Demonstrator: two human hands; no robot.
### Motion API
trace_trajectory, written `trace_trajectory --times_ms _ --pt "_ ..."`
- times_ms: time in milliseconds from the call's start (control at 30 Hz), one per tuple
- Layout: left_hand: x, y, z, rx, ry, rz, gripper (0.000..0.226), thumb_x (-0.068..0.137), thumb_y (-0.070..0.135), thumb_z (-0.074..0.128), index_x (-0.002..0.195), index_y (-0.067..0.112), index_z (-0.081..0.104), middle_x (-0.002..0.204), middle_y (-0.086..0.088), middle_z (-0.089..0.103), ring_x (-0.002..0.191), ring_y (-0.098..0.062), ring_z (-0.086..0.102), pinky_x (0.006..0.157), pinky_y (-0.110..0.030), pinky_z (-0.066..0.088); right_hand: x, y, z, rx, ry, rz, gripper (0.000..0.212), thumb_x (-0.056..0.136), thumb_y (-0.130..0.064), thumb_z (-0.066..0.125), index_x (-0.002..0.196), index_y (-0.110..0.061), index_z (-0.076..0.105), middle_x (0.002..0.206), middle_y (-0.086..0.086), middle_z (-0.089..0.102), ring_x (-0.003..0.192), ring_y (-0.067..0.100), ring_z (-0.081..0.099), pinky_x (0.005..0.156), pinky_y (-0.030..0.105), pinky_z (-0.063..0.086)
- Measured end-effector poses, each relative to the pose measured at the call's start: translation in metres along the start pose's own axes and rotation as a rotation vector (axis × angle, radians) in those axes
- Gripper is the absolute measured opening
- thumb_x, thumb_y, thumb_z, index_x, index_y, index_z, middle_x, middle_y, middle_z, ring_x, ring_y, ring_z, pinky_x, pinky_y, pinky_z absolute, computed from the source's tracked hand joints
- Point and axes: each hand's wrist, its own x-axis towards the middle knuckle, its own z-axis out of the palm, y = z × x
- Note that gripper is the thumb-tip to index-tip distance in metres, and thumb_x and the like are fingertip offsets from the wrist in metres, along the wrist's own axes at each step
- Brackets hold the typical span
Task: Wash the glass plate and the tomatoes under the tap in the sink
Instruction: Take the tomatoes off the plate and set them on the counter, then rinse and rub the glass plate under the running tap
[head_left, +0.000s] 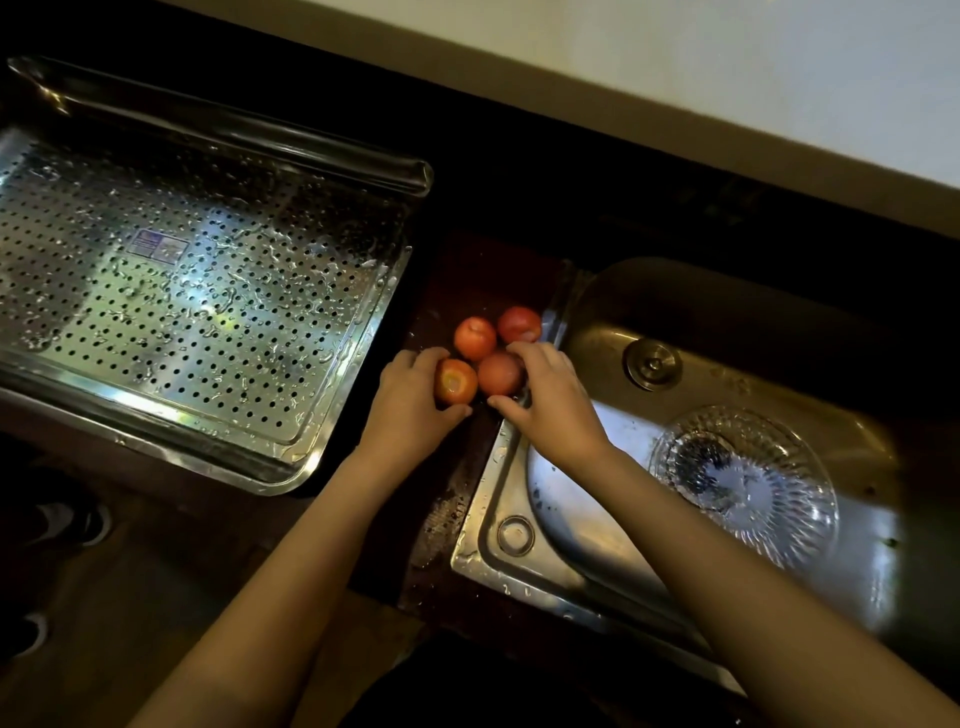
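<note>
Red tomatoes (475, 338) crowd the sink (494, 467) rim, hands (410, 410) seemingly gripping two.

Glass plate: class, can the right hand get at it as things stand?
Probably yes: the glass plate lies uncovered in the sink close by, though the right hand grips a tomato.

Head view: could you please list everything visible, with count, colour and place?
sink: one, steel, right
perforated tray: one, steel, wet, left
counter: one, dark, around both
tomatoes: four, red, clustered on the counter between perforated tray and sink
glass plate: one, clear, lying in the sink basin
wall: one, pale, top right
left hand: one, grips the near-left tomato
right hand: one, curled round the near-right tomato
</note>
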Motion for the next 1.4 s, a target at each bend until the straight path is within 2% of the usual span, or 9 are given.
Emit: trace_trajectory --times_ms 267,467,633,767,967,1133,1267,1333,1400 --pt "-0.008 0.003 -0.009 0.050 0.030 0.070 0.070 0.072 0.025 0.076 0.133 0.014 0.044 0.129 -0.015 0.044 0.120 -0.030 0.040 0.099 -0.036 0.036 -0.007 0.001 -0.001 0.012 0.025 0.008 0.060 0.078 -0.027 0.071 0.129 -0.014 0.043 0.128 0.007 0.047 0.121 0.022 0.042 0.097 0.033 0.039" --pt "-0.017 0.036 -0.018 0.066 0.098 0.300 0.051 0.076 0.022 0.071 0.124 0.015 0.054 0.122 -0.009 0.051 0.113 -0.027 0.043 0.091 -0.031 0.035 -0.022 0.019 -0.027 0.003 -0.026 0.018 0.053 0.079 -0.026 0.071 0.125 -0.016 0.046 0.121 0.006 0.050 0.112 0.023 0.048 0.093 0.033 0.041" --pt "-0.003 0.080 0.012 0.071 -0.244 0.452 0.055 0.080 0.025 0.068 0.130 0.020 0.049 0.127 -0.005 0.055 0.115 -0.020 0.051 0.093 -0.027 0.039 -0.042 0.049 -0.067 -0.066 -0.192 0.132 0.058 0.080 -0.026 0.071 0.131 -0.015 0.045 0.131 0.008 0.051 0.119 0.023 0.049 0.099 0.032 0.040" --pt "0.023 0.113 0.047 0.276 -0.514 0.438 0.063 0.083 0.031 0.065 0.138 0.017 0.038 0.134 -0.008 0.053 0.117 -0.022 0.053 0.096 -0.029 0.041 -0.065 0.078 -0.101 0.013 -0.291 0.307 0.058 0.081 -0.022 0.070 0.133 -0.014 0.045 0.132 0.009 0.052 0.110 0.017 0.053 0.084 0.021 0.040" --pt "0.039 0.159 0.097 0.410 -0.643 0.472 0.059 0.086 0.032 0.061 0.138 0.016 0.039 0.137 -0.009 0.050 0.121 -0.025 0.051 0.097 -0.033 0.042 -0.106 0.131 -0.135 0.133 -0.246 0.505 0.052 0.080 -0.015 0.070 0.128 -0.015 0.051 0.128 0.008 0.057 0.109 0.021 0.057 0.093 0.036 0.049" --pt "0.037 0.176 0.153 0.364 -0.714 0.433 0.059 0.085 0.028 0.063 0.136 0.009 0.040 0.135 -0.015 0.051 0.117 -0.030 0.054 0.091 -0.029 0.043 -0.149 0.186 -0.130 0.165 -0.070 0.689 0.040 0.082 -0.018 0.069 0.119 -0.009 0.058 0.122 0.014 0.060 0.108 0.024 0.056 0.087 0.030 0.044" --pt "0.035 0.169 0.197 0.251 -0.816 0.220 0.047 0.084 0.021 0.064 0.127 0.013 0.046 0.097 -0.014 0.059 0.074 -0.027 0.061 0.059 -0.030 0.051 -0.181 0.232 -0.113 0.070 -0.039 0.906 0.043 0.086 -0.021 0.062 0.125 -0.006 0.051 0.128 0.018 0.057 0.114 0.030 0.054 0.084 0.026 0.039" --pt "0.038 0.166 0.216 0.212 -0.807 0.132 0.015 0.085 0.018 0.063 0.096 0.018 0.053 0.085 -0.012 0.051 0.045 -0.011 0.053 0.043 -0.024 0.045 -0.194 0.252 -0.108 0.017 -0.019 0.994 0.044 0.088 -0.021 0.058 0.127 -0.002 0.047 0.131 0.021 0.053 0.119 0.034 0.050 0.091 0.030 0.040" --pt "0.042 0.165 0.236 0.193 -0.794 0.109 0.022 0.086 0.016 0.060 0.072 0.019 0.044 0.087 -0.014 0.051 0.031 -0.007 0.050 0.051 -0.029 0.048 -0.204 0.272 -0.104 0.013 0.025 1.091 0.046 0.089 -0.022 0.057 0.126 0.000 0.044 0.133 0.024 0.050 0.121 0.036 0.048 0.093 0.033 0.040"
